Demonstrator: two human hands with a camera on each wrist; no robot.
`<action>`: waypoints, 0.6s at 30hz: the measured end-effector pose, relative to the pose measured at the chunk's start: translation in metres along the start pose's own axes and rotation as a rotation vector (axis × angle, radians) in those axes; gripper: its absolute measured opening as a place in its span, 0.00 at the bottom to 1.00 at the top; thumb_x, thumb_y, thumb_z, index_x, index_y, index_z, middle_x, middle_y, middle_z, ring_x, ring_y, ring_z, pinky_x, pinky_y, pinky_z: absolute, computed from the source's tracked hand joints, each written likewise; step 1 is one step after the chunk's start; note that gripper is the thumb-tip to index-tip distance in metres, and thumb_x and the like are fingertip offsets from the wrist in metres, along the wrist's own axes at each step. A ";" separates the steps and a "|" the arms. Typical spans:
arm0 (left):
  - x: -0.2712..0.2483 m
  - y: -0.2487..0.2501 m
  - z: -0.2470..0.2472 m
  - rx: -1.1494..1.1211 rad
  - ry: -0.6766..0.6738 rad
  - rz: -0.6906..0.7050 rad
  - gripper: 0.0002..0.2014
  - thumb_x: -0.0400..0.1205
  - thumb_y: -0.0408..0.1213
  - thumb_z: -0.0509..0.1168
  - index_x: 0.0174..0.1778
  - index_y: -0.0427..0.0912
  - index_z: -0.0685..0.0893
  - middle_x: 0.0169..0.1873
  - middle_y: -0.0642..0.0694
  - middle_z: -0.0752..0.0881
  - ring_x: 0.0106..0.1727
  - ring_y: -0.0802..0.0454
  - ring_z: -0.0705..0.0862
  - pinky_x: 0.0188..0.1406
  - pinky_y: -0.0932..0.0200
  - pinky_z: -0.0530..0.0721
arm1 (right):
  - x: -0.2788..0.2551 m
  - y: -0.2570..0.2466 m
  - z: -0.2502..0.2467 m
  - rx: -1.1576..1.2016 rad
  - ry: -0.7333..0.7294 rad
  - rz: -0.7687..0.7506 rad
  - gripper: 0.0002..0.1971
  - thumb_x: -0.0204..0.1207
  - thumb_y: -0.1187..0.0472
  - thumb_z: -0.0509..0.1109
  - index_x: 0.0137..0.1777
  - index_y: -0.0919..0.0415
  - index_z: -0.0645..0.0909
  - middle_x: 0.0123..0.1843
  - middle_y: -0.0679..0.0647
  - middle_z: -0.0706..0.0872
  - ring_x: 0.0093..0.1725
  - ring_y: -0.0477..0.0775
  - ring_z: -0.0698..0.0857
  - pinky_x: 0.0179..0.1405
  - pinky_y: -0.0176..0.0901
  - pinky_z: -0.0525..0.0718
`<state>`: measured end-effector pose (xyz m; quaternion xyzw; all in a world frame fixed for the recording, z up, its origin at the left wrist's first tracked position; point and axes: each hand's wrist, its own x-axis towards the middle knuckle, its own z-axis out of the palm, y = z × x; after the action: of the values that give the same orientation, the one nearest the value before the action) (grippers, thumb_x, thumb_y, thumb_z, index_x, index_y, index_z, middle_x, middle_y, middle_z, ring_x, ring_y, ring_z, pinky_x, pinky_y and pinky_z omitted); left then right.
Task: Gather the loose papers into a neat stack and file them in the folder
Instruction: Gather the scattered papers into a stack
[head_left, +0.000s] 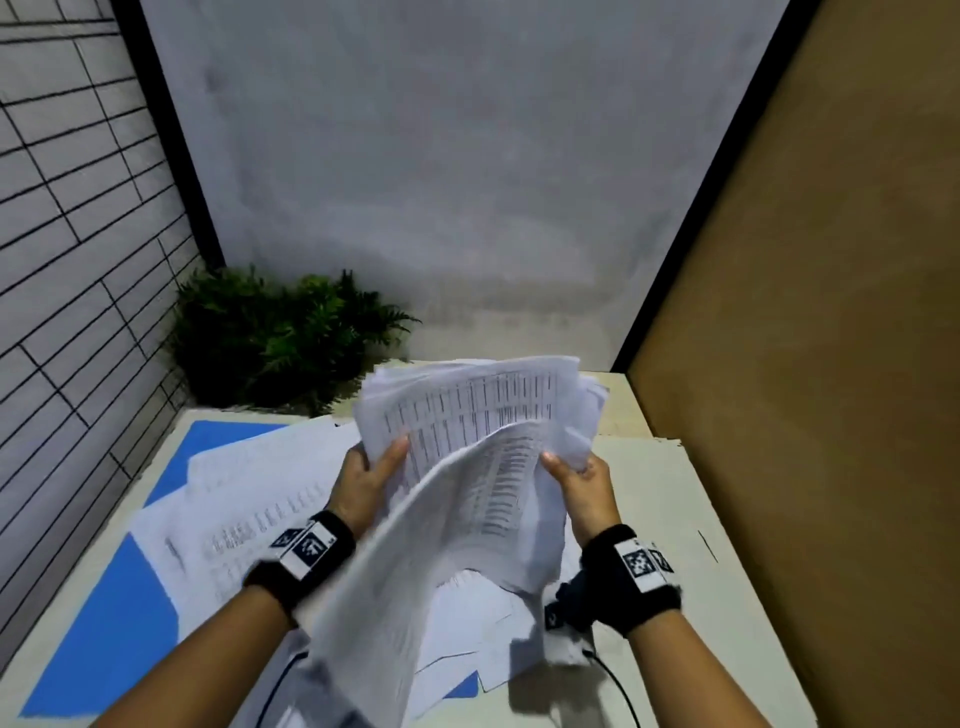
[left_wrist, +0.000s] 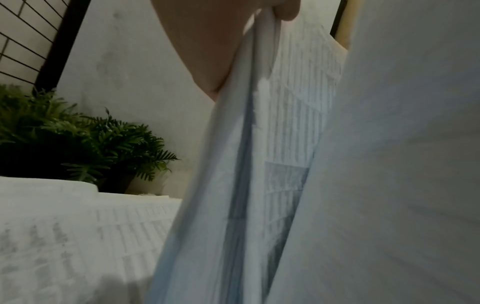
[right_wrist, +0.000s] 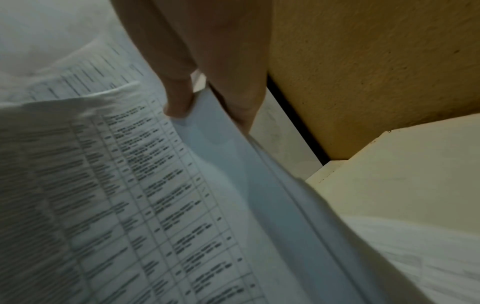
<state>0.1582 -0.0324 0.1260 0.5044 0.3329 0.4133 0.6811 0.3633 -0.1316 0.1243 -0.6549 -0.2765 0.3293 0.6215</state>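
Both hands held a thick bundle of printed sheets (head_left: 467, 415) up off the surface (head_left: 675, 499), one at each side edge, so that the pages could be squared between them. The left hand (head_left: 363, 478) pinched its edge with the thumb in front and the fingers behind; the left wrist view showed the sheets gripped edge-on under the thumb. The right hand (head_left: 584, 480) did the same on the far edge, its fingers (right_wrist: 179, 98) clamped on the margin of a table-printed page. The bundle was not yet neat: corners fanned out at the top and the front sheets sagged and bowed toward the person. More loose papers (head_left: 249, 519) lay spread over a blue folder (head_left: 104, 623) below, likely opened flat to receive the stack. A potted fern (head_left: 275, 338) stood in the far corner.
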 end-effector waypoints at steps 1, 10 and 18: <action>0.002 0.001 -0.002 0.036 -0.010 -0.006 0.14 0.71 0.40 0.66 0.51 0.40 0.80 0.30 0.62 0.91 0.34 0.66 0.88 0.32 0.71 0.84 | 0.003 0.000 0.000 0.000 0.027 -0.010 0.07 0.73 0.71 0.69 0.50 0.66 0.82 0.39 0.51 0.88 0.39 0.51 0.86 0.39 0.33 0.86; 0.016 0.005 -0.020 0.201 -0.014 0.017 0.06 0.74 0.37 0.70 0.45 0.44 0.83 0.30 0.62 0.91 0.37 0.61 0.88 0.35 0.69 0.85 | 0.017 0.000 0.002 -0.178 -0.092 -0.021 0.12 0.79 0.67 0.64 0.59 0.72 0.79 0.40 0.50 0.85 0.31 0.31 0.86 0.32 0.24 0.82; 0.023 0.013 -0.013 0.265 0.102 0.053 0.03 0.78 0.29 0.64 0.43 0.38 0.82 0.35 0.44 0.85 0.39 0.52 0.82 0.43 0.59 0.81 | 0.033 -0.024 -0.017 -0.603 0.154 -0.256 0.09 0.80 0.69 0.59 0.42 0.72 0.79 0.36 0.64 0.81 0.38 0.58 0.76 0.39 0.43 0.69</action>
<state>0.1540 -0.0043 0.1339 0.5771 0.4052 0.4087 0.5794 0.3986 -0.1156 0.1455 -0.7921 -0.3937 0.1017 0.4552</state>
